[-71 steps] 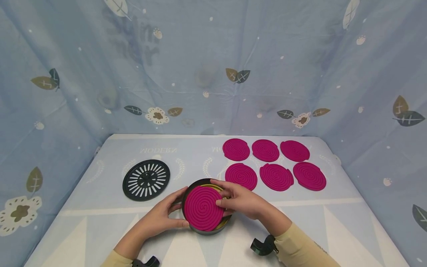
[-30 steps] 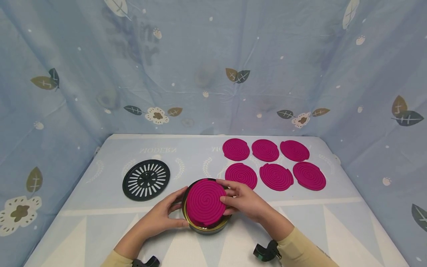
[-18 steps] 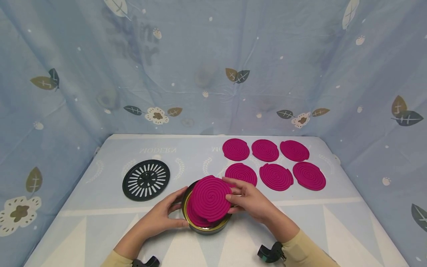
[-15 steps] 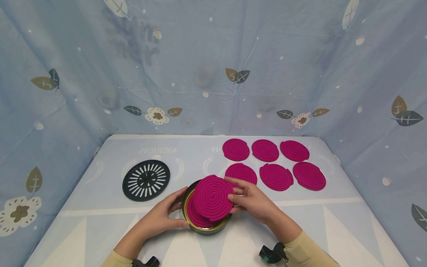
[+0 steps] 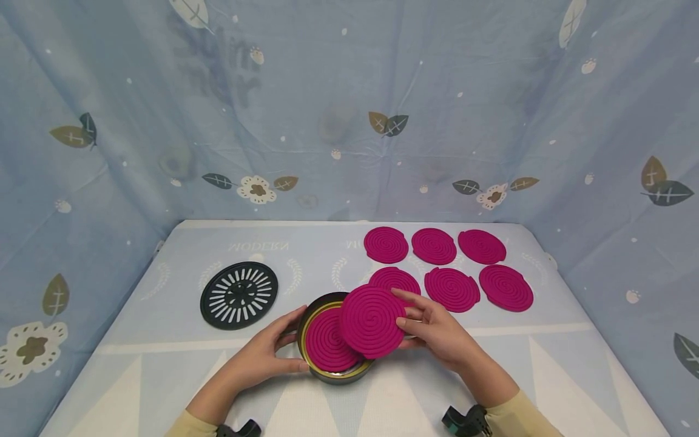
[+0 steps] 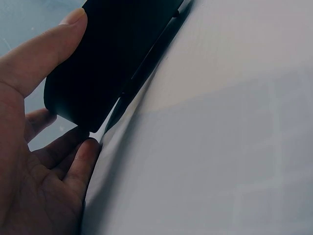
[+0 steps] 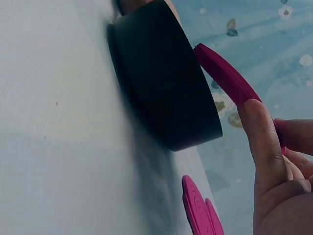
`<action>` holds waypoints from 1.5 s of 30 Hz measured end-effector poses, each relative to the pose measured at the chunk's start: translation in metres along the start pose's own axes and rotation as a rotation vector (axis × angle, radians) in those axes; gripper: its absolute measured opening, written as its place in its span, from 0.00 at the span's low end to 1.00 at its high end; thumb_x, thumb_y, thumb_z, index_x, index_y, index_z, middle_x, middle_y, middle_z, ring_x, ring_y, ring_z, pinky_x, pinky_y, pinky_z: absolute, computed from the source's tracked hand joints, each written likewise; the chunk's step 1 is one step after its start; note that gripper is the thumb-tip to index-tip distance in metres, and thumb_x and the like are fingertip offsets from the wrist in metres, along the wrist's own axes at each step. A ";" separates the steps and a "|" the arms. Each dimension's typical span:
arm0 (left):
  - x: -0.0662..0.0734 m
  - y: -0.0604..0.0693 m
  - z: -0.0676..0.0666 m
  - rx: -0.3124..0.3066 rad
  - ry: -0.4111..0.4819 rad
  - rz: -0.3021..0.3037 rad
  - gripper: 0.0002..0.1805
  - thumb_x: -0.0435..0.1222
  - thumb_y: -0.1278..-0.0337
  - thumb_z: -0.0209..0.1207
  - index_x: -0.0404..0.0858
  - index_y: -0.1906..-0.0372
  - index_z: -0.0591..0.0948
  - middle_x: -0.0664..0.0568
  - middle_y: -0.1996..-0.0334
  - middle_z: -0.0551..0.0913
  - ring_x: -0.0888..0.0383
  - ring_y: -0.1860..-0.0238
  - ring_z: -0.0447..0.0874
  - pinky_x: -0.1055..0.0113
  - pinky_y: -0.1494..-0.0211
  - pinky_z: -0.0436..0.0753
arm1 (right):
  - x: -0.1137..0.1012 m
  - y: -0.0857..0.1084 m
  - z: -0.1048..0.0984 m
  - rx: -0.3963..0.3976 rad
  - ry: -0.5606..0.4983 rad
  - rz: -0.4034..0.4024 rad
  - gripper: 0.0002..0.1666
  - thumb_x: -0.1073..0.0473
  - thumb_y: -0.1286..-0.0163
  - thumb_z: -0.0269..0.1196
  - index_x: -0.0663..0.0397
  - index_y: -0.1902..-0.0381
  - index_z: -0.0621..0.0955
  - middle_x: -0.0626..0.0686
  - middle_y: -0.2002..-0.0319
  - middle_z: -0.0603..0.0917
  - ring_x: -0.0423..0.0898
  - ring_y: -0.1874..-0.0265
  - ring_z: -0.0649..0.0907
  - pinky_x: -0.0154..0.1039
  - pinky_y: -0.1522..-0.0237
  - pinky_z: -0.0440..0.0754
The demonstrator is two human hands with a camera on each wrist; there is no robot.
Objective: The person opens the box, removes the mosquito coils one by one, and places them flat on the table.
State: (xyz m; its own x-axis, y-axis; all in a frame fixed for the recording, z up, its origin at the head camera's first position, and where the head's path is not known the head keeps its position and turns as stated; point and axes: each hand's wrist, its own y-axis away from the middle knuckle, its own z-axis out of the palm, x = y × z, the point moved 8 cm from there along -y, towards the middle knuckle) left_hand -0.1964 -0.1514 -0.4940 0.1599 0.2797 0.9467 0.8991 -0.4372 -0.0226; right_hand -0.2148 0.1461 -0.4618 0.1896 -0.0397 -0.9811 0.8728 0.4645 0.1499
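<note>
My right hand point(image 5: 439, 331) pinches a magenta mosquito coil point(image 5: 373, 321) at its right edge, thumb on top. The coil is raised and tilted over the right side of a round black tin point(image 5: 337, 380). Another coil point(image 5: 327, 341) lies inside the tin, partly covered by the held one. My left hand point(image 5: 259, 361) holds the tin's left side between thumb and fingers. In the left wrist view the thumb point(image 6: 68, 36) lies along the dark tin wall point(image 6: 112, 54). In the right wrist view the held coil point(image 7: 227, 73) appears edge-on beside the tin.
Several magenta coils point(image 5: 452, 290) lie flat in two rows at the table's back right; the held coil partly hides one of them. A black slotted round lid point(image 5: 240, 295) lies to the left of the tin. A patterned blue curtain point(image 5: 349, 109) hangs around the table point(image 5: 180, 388).
My right hand has lifted a coil and moved it rightward, partly out over the tin's rim. This uncovers another coil within. The left hand keeps its place on the tin.
</note>
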 end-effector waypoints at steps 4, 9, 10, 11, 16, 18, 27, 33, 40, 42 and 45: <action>0.000 0.000 0.001 -0.001 0.009 0.006 0.58 0.43 0.62 0.80 0.50 0.23 0.60 0.56 0.28 0.65 0.58 0.29 0.63 0.67 0.29 0.70 | 0.001 0.004 -0.007 0.013 -0.005 -0.006 0.38 0.64 0.30 0.63 0.48 0.25 0.64 0.61 0.61 0.78 0.53 0.60 0.86 0.55 0.58 0.89; 0.000 0.000 0.002 -0.001 0.014 0.010 0.58 0.42 0.62 0.79 0.48 0.23 0.60 0.55 0.28 0.65 0.58 0.29 0.63 0.67 0.29 0.70 | 0.003 0.010 -0.016 0.011 -0.003 -0.020 0.37 0.65 0.29 0.62 0.50 0.25 0.63 0.63 0.59 0.79 0.54 0.60 0.86 0.57 0.58 0.88; 0.000 0.000 0.002 0.000 0.014 0.008 0.58 0.43 0.62 0.79 0.48 0.23 0.60 0.56 0.28 0.65 0.58 0.29 0.63 0.67 0.29 0.70 | 0.004 0.011 -0.018 0.012 -0.001 -0.021 0.38 0.64 0.29 0.62 0.51 0.25 0.62 0.64 0.57 0.80 0.54 0.60 0.87 0.58 0.58 0.87; 0.001 0.000 0.002 0.000 0.014 0.005 0.58 0.43 0.62 0.79 0.49 0.23 0.60 0.56 0.28 0.65 0.58 0.29 0.63 0.67 0.29 0.70 | 0.004 0.012 -0.020 0.015 0.001 -0.020 0.38 0.64 0.29 0.62 0.51 0.25 0.62 0.65 0.55 0.80 0.55 0.60 0.87 0.58 0.58 0.87; 0.001 0.000 0.003 0.001 0.011 -0.004 0.58 0.43 0.62 0.79 0.49 0.23 0.60 0.56 0.28 0.65 0.59 0.29 0.63 0.67 0.29 0.70 | 0.006 0.019 -0.028 0.022 -0.006 -0.021 0.39 0.65 0.29 0.61 0.53 0.24 0.60 0.66 0.47 0.81 0.56 0.60 0.87 0.58 0.58 0.87; 0.001 0.000 0.003 0.002 0.009 -0.008 0.58 0.43 0.62 0.79 0.48 0.23 0.60 0.56 0.28 0.65 0.59 0.29 0.63 0.67 0.29 0.70 | 0.007 0.021 -0.031 0.022 -0.011 -0.025 0.39 0.65 0.29 0.61 0.53 0.24 0.60 0.67 0.48 0.81 0.56 0.61 0.87 0.56 0.58 0.88; 0.000 -0.002 0.002 0.023 -0.032 -0.043 0.59 0.46 0.65 0.80 0.50 0.23 0.60 0.59 0.29 0.66 0.60 0.30 0.64 0.68 0.30 0.71 | 0.008 0.029 -0.044 0.040 -0.057 -0.038 0.39 0.68 0.28 0.60 0.58 0.24 0.58 0.62 0.51 0.83 0.52 0.63 0.88 0.49 0.62 0.90; 0.000 -0.002 0.001 0.028 -0.038 -0.039 0.59 0.47 0.65 0.80 0.51 0.23 0.60 0.59 0.29 0.65 0.60 0.30 0.64 0.68 0.30 0.71 | 0.007 0.034 -0.054 0.047 -0.087 -0.062 0.39 0.70 0.28 0.58 0.61 0.24 0.56 0.60 0.52 0.84 0.50 0.63 0.88 0.48 0.63 0.90; 0.002 -0.002 0.000 0.017 -0.028 -0.020 0.58 0.46 0.64 0.80 0.53 0.24 0.60 0.58 0.28 0.65 0.59 0.30 0.64 0.68 0.30 0.71 | 0.007 0.043 -0.066 0.009 -0.188 -0.128 0.37 0.74 0.26 0.52 0.59 0.23 0.55 0.58 0.54 0.84 0.50 0.63 0.88 0.45 0.61 0.90; 0.001 -0.002 0.000 0.017 -0.029 -0.026 0.58 0.46 0.64 0.80 0.52 0.24 0.60 0.58 0.28 0.65 0.59 0.30 0.64 0.68 0.30 0.71 | 0.009 0.045 -0.071 0.014 -0.211 -0.128 0.37 0.75 0.26 0.51 0.57 0.23 0.56 0.58 0.54 0.84 0.50 0.62 0.88 0.45 0.59 0.90; 0.000 0.000 0.001 0.016 -0.032 -0.042 0.58 0.46 0.65 0.80 0.52 0.24 0.61 0.58 0.28 0.65 0.59 0.29 0.63 0.68 0.30 0.71 | 0.014 0.049 -0.076 0.034 -0.222 -0.103 0.37 0.74 0.26 0.51 0.55 0.23 0.57 0.58 0.55 0.84 0.49 0.61 0.87 0.45 0.58 0.90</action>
State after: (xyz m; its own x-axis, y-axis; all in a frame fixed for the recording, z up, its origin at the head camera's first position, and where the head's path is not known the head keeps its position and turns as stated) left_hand -0.1961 -0.1505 -0.4939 0.1347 0.3243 0.9363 0.9114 -0.4113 0.0113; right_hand -0.2034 0.2360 -0.4772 0.1896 -0.2806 -0.9409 0.9064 0.4184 0.0579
